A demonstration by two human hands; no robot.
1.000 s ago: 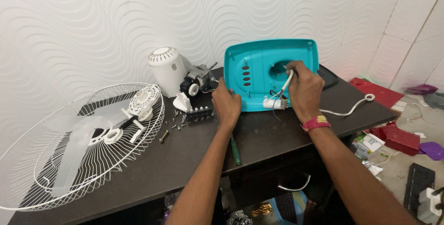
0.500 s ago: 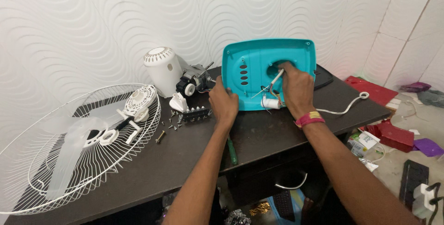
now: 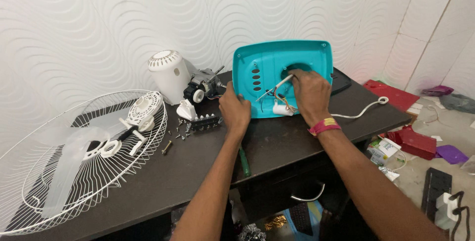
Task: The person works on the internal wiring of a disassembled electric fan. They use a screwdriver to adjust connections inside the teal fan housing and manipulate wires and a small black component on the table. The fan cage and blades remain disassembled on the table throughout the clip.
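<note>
A teal plastic fan base cover (image 3: 269,68) stands tilted on its edge on the dark table (image 3: 208,171), its hollow inner side toward me. My left hand (image 3: 235,111) grips its lower left edge. My right hand (image 3: 309,92) reaches into the round opening at its middle, fingers on the white cable and coloured wires (image 3: 277,92) that hang there. A small white capacitor (image 3: 281,109) dangles from the wires near the cover's lower edge. A red band sits on my right wrist.
A white motor housing (image 3: 168,72) and bare motor (image 3: 204,88) stand behind a switch block (image 3: 204,121) and loose screws (image 3: 180,131). A white wire fan guard (image 3: 69,157) with clear blade lies left. A green screwdriver (image 3: 244,162) lies at the front edge. Red boxes (image 3: 413,142) clutter the floor.
My right hand has slid left and deeper into the cover's round opening. The cover has shifted slightly, and my view has drifted a little.
</note>
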